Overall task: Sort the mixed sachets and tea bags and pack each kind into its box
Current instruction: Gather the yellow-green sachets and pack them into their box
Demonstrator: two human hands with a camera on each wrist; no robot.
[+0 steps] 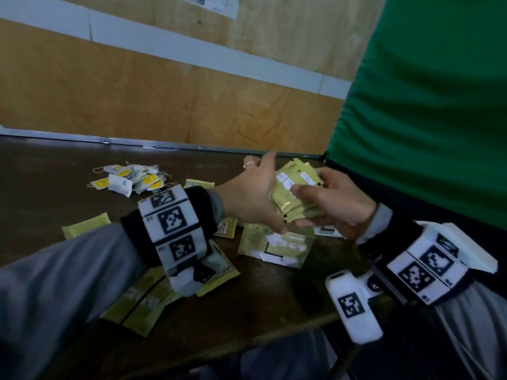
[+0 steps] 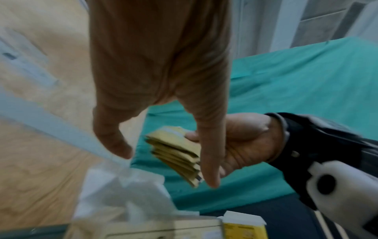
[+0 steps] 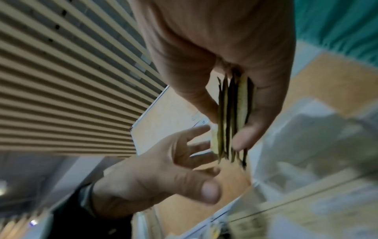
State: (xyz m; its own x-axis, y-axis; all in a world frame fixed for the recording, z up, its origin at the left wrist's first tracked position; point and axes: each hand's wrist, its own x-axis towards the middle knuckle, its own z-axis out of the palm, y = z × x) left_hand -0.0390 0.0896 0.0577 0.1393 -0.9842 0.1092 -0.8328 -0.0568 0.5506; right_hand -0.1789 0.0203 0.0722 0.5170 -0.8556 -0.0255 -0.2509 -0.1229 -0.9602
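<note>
Gripping a fanned stack of flat yellow-green foil sachets (image 1: 295, 198) above the dark brown bench (image 1: 260, 292): right hand (image 1: 336, 200), fingers and thumb curled round the stack's lower end. Left hand (image 1: 253, 196) spread, fingers straight, palm set against the stack's near side; pinching nothing. Stack held clear of the bench, between the two hands.

On the bench: loose yellow-green sachets (image 1: 277, 246) lying flat below the hands, more under the left sleeve (image 1: 55, 283); a heap of white paper tea bags with yellow tags and strings (image 1: 129, 179) toward the far left, well apart from the hands. White carton (image 1: 463, 246) at the right edge behind the right wrist; contents not visible.

Left wrist view only: an opened yellow and white carton (image 2: 243, 226) at the bottom edge, flaps raised, interior hidden; a crumpled clear plastic bag (image 2: 122, 194) beside it, contents blurred.

Right wrist view only: sachet edges seen end-on, packed side by side between the right thumb and fingers (image 3: 243, 140); left hand's fingers apart, just beside the stack.

Head view only: green cloth (image 1: 425, 105) hanging at the right, plywood wall (image 1: 137, 86) behind the bench.
</note>
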